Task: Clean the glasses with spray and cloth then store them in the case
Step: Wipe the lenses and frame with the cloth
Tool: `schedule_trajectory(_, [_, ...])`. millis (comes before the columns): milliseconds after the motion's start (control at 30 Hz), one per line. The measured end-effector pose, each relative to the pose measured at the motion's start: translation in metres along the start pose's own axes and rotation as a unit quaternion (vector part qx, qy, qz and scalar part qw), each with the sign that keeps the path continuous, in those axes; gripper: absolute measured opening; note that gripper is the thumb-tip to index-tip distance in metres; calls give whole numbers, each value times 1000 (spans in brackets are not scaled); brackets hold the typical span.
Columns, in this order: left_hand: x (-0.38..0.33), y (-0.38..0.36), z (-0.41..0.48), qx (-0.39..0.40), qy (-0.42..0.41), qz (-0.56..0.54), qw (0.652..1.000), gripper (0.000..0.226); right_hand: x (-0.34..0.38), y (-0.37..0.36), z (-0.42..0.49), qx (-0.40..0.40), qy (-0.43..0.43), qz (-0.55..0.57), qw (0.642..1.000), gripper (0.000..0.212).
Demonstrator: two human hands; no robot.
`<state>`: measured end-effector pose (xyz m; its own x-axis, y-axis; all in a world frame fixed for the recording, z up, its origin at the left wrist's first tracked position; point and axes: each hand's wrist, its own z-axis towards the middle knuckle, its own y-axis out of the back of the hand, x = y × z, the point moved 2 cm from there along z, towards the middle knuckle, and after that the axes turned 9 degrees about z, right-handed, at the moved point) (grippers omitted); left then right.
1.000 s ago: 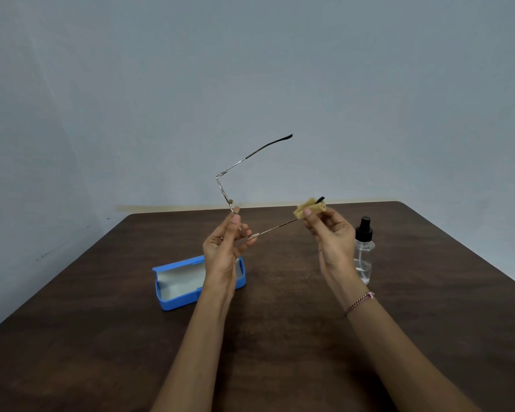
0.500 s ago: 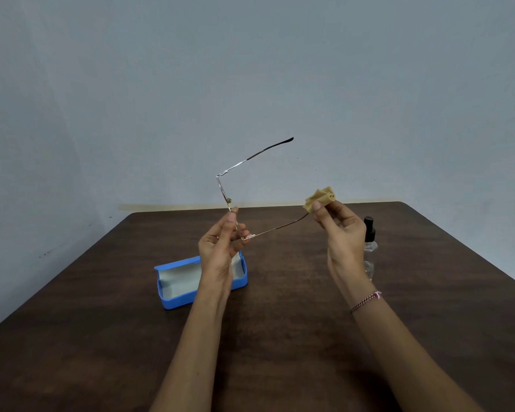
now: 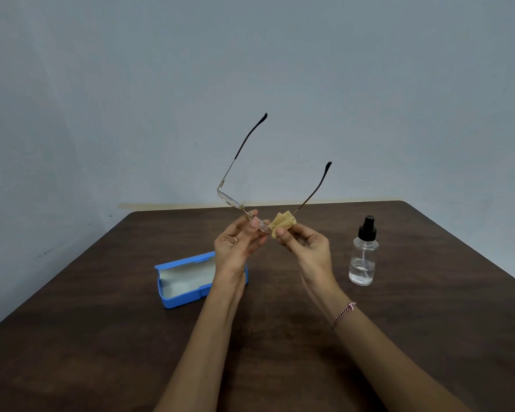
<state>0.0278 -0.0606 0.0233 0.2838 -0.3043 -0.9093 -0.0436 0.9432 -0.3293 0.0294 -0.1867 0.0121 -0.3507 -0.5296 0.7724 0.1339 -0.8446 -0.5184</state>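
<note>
Two grips. Steadying, the left hand (image 3: pixel 238 248) pinches thin gold-wire glasses (image 3: pixel 229 200); the right hand (image 3: pixel 308 248) pinches folded tan cloth (image 3: pixel 283 223) to one lens.

Both forearms are bare and rise from below the glasses (image 3: pixel 231 201), converging toward them. Left hand (image 3: pixel 237 251) sits just under the frame front, palm toward camera, thumb and forefinger tips pinching the frame near its middle, other fingers loosely curled. Right hand (image 3: pixel 308 251) is at the frame's lower right end, palm toward camera, thumb and fingers pinching a folded cloth (image 3: pixel 283 223) against the glasses. Wrists apart, fingertips nearly meeting.
</note>
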Motion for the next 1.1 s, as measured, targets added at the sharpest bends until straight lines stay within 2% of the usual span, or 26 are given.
schedule_trajectory(100, [2,-2,-2,8,-14,1,1000,42,0,1,0,-21,-8,-4,1000,13])
schedule_trajectory(367, [5,-12,-7,35,-83,87,992,42,15,9,9,-120,28,-19,992,12])
schedule_trajectory(567, [8,-10,-7,40,-70,96,992,43,5,9,5,-99,-17,-35,994,11])
schedule_trajectory(800, [9,-12,-7,52,-68,110,990,40,27,14,11,-150,46,-40,987,12])
schedule_trajectory(1100, [10,-9,-6,54,-56,90,993,42,20,8,5,-138,23,-70,988,12])
